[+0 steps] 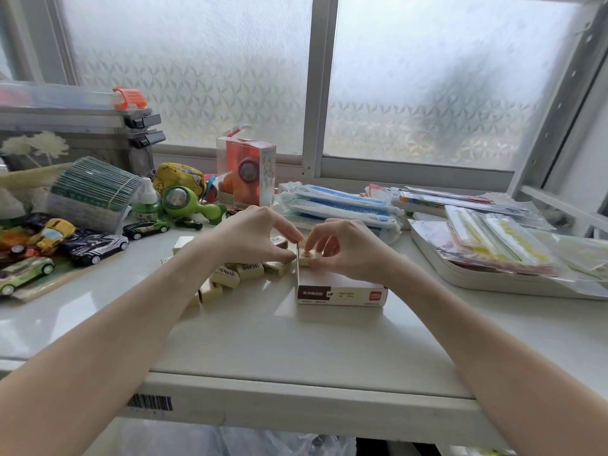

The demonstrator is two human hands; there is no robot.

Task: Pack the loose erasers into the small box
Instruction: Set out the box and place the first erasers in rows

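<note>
A small white box (pixel 342 294) with a brown label and red logo lies open on the white table (pixel 263 337). My left hand (pixel 253 236) pinches the box's upright left wall at its far end. Over that same far corner, my right hand (pixel 345 248) holds a cream eraser (pixel 309 257) just inside the box. Several loose cream erasers (pixel 230 274) with barcode wrappers lie in a heap left of the box, partly hidden under my left forearm.
Toy cars (pixel 92 245) and green toys (pixel 184 200) crowd the table's left side. A clear box with an orange toy (pixel 246 172) stands behind. Plastic-wrapped stationery packs (pixel 342 205) and a white tray (pixel 493 274) of packets fill the right. A frosted window rises behind.
</note>
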